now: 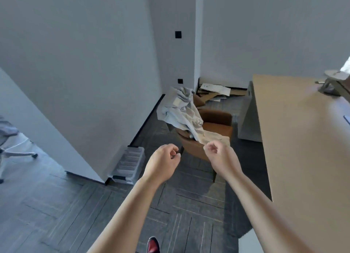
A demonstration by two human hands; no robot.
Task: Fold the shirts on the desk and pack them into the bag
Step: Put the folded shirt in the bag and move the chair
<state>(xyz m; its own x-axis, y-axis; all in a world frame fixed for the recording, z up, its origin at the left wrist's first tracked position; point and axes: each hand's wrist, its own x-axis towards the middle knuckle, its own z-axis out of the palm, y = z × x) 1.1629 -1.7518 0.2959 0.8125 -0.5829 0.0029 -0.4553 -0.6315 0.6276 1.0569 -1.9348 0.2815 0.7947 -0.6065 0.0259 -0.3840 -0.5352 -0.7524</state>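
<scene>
A heap of pale grey and beige shirts [182, 112] hangs over the back and seat of a brown chair [217, 127] beside the desk. Both my arms reach out toward that chair. My left hand [163, 161] hovers over the floor just left of the chair, fingers curled in, holding nothing. My right hand [217, 152] is in front of the chair's seat, just below the beige cloth's lower edge, its fingers also curled with nothing seen in them. The light wooden desk [303, 148] runs along the right. No bag is in view.
A clear plastic storage box [128, 163] stands on the floor against the white partition on the left. Flattened cardboard and papers [216, 91] lie in the far corner. A grey stand-like object [333, 82] sits at the desk's far end. An office chair base [17, 148] shows at far left.
</scene>
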